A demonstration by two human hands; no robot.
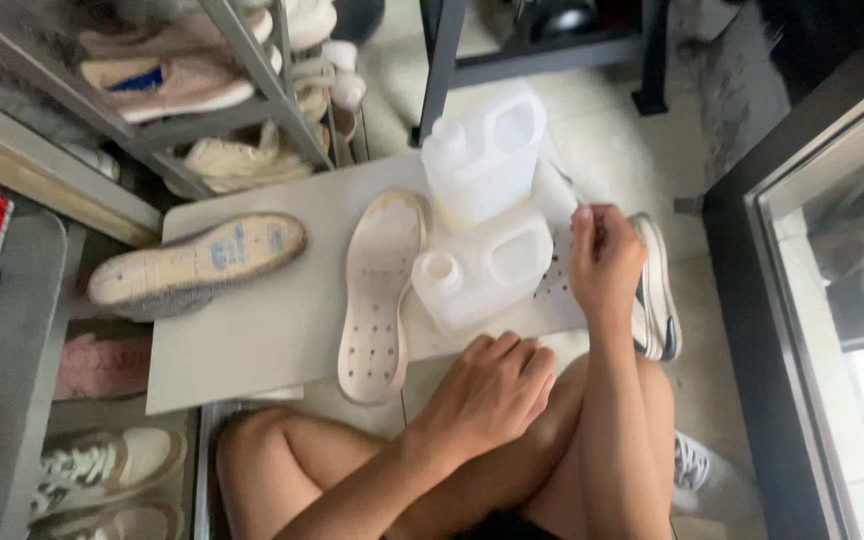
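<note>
Head view: we see our right hand [604, 262] raised beside two white jugs [482, 215], grip pinched on thin stick [564, 185]. Left hand [487, 390] rests loosely curled, holding nothing, on knee. White insole [380, 295] and grey insole [197, 265] lie on pale surface [252, 340].

A board [252, 340] lay across the space in front of the person's knees. On it, a grey-soled insole [197, 265] lay at the left, and a perforated insole [380, 295] lay to its right. Right of that stood two plastic jugs, the taller jug [482, 155] behind the lower jug [482, 270]. The right hand [604, 262] was just right of the lower jug, with a shoe [658, 290] beyond it. The left hand [487, 390] rested on a knee, nearer than the board. Shoe racks [242, 90] stood behind and left.
</note>
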